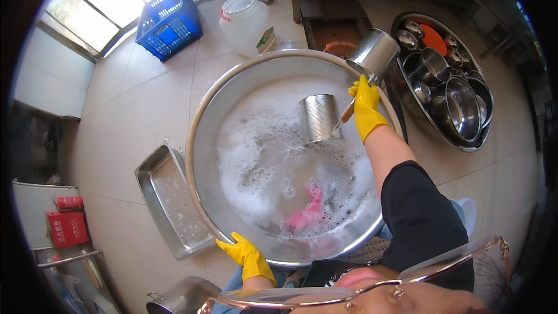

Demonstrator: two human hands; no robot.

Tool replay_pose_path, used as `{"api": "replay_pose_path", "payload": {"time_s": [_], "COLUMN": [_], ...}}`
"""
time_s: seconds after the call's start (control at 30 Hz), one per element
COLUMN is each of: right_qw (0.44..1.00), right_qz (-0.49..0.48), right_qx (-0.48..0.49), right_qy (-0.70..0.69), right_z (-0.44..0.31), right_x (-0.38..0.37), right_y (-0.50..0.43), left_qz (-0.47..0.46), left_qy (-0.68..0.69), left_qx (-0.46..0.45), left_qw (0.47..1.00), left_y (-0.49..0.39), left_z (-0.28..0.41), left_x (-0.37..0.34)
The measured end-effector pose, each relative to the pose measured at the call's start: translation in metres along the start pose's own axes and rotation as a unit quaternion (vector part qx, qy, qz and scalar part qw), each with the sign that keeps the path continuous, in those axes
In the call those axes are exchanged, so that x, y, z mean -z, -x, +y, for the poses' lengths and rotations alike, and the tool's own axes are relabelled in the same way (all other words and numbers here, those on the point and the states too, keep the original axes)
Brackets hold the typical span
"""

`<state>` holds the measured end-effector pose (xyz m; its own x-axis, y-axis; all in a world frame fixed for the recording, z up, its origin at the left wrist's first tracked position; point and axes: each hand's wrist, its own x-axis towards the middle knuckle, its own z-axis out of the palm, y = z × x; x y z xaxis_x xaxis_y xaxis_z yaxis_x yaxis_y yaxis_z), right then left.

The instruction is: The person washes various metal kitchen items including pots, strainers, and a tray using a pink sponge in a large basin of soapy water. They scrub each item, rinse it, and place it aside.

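Note:
A large round metal basin [195,174] stands before me, holding cloudy, foamy water. Wearing a yellow rubber glove, my left hand [244,255] grips its near left rim. My right hand [367,104], also in a yellow glove, is over the right side of the basin. It is closed around the wooden handle [348,112] of a perforated metal strainer [320,117], whose cylinder lies at the foam. A second cylindrical strainer [375,51] is tilted over the far right rim, its neck at my right fingers; its handle is hidden. Pink cloth [308,211] shows in the water nearby.
To the right, an oval metal tub [409,109] holds metal bowls and pots. A rectangular metal tray [150,183] touches the basin's left side. Beyond are a blue plastic crate [168,24] and a whitish plastic jar [244,24]. A metal pot [187,296] stands at lower left.

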<state>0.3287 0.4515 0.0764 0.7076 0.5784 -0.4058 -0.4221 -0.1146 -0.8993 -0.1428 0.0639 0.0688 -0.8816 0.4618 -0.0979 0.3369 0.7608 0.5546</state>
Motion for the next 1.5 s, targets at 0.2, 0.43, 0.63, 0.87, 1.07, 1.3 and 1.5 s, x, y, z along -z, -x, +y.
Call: {"api": "replay_pose_path", "payload": {"time_s": [0.2, 0.43, 0.63, 0.87, 1.07, 1.3, 1.5], "right_qw": [0.983, 0.988, 0.977, 0.920, 0.965, 0.956, 0.837], "right_qz": [-0.052, -0.133, -0.174, -0.322, -0.190, -0.214, -0.181], "right_qx": [0.174, 0.002, -0.047, -0.102, 0.117, 0.142, 0.081], "right_qy": [-0.028, -0.075, -0.113, -0.198, 0.139, 0.143, 0.509], "right_z": [-0.011, -0.027, -0.121, -0.220, -0.203, -0.228, -0.273], "right_x": [-0.012, -0.023, -0.007, 0.032, 0.018, 0.088, 0.275], "right_y": [0.002, 0.021, 0.035, 0.052, 0.009, 0.008, 0.069], "left_qz": [-0.007, 0.016, 0.010, 0.031, 0.039, -0.009, -0.065], "left_qy": [0.011, 0.009, -0.002, 0.019, -0.035, 0.040, 0.020], "left_qx": [0.015, -0.023, -0.017, -0.040, -0.043, 0.022, 0.091], "left_qw": [1.000, 1.000, 1.000, 0.999, 0.998, 0.999, 0.994], "left_y": [-0.005, -0.007, -0.011, -0.012, -0.014, -0.002, 0.011], "left_z": [-0.005, -0.015, -0.021, -0.025, -0.026, 0.000, 0.022], "left_x": [-0.004, -0.008, -0.009, -0.012, -0.014, -0.004, 0.004]}}
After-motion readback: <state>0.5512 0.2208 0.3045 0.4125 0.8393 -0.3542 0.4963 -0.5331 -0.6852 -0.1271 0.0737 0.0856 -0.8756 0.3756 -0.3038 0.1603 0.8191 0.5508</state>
